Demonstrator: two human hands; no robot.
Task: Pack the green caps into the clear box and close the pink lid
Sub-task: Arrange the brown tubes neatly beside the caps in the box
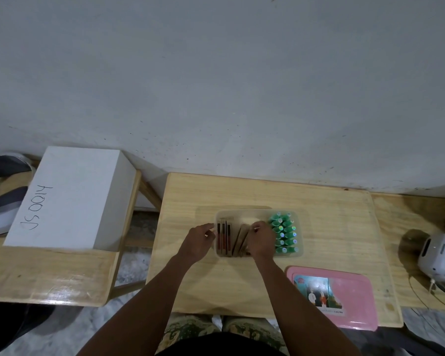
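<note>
The clear box (244, 214) stands in the middle of the wooden table. Several green caps (284, 233) stand packed in rows in its right end. Brown slim boxes (240, 237) lean in its middle, and dark red ones (222, 233) stand at its left end. My left hand (199, 240) rests at the box's left wall, fingers curled against it. Inside the box, my right hand (261, 238) has its fingers closed on the leaning brown boxes, just left of the caps. The pink lid (344, 299) lies flat on the table, front right of the box, with a picture sticker on it.
A white carton (72, 199) marked with handwriting sits on a second wooden table to the left. A white device (439, 255) with a cable sits on a table at the right. A grey wall rises behind the tables. My knees show under the front edge.
</note>
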